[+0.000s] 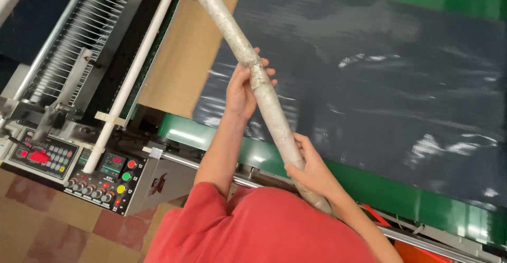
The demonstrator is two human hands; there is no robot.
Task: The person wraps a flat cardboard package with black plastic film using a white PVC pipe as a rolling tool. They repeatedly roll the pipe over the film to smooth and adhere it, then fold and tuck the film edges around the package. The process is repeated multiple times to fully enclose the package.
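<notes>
A long whitish roll (266, 96), wrapped in cloudy plastic, runs diagonally from the top centre down to my red shirt. My left hand (242, 89) grips it partway along, fingers curled over the far side. Lower down, close to my body, my right hand (311, 170) closes around the same roll. The roll is held up above a dark, shiny plastic sheet (380, 83) that lies spread over a green table (401, 197).
At the left stands a machine with a control panel (103, 181) of coloured buttons and knobs, a keypad with a red display (45, 156), and a white roller bar (132, 75). Brown cardboard (187, 51) lies beside the sheet. Reddish floor tiles (47, 231) show at the lower left.
</notes>
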